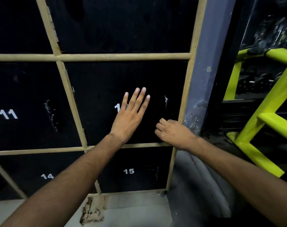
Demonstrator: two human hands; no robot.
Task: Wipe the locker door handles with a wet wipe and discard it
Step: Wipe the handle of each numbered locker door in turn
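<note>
My left hand [131,115] lies flat against the black locker door 12 [96,99], fingers straight and partly covering the number. The door's dark vertical handle [166,102], scratched to bare metal, is near its right edge. My right hand [172,131] is just below that handle with its fingers curled toward the door. What those fingers hold is hidden, and no wet wipe shows. Door 11 [24,104] to the left has a scratched handle [51,115]. Door 15 [133,171] below has a faint handle [156,172].
Tan frame strips [123,56] divide the black doors; door 14 [47,176] is at the lower left. A grey pillar [203,89] borders the lockers on the right, with a bright yellow-green metal frame [260,125] beyond it. Pale stained floor [123,210] lies below.
</note>
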